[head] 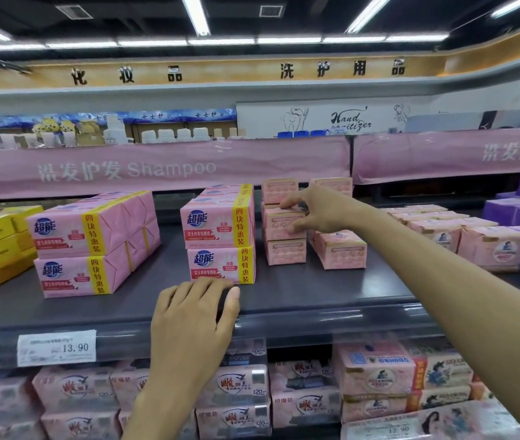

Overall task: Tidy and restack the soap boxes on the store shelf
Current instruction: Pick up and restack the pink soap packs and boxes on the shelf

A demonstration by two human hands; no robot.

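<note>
Midway back on the shelf (315,296), the right hand (319,211) pinched the front stack's top soap box (280,222), fingers (287,203) above, thumb on its front. The left hand (195,315) rested slack at the shelf edge, farther off.

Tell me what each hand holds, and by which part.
The right hand pinches a small pink box stacked on another, fingers on its top, thumb on its front. The left hand only rests on the shelf edge.

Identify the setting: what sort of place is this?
A retail store, likely a supermarket toiletries aisle: a 13.90 price label on the shelf rail, a pink Shampoo banner above, and stacked pink soap packs.
</note>
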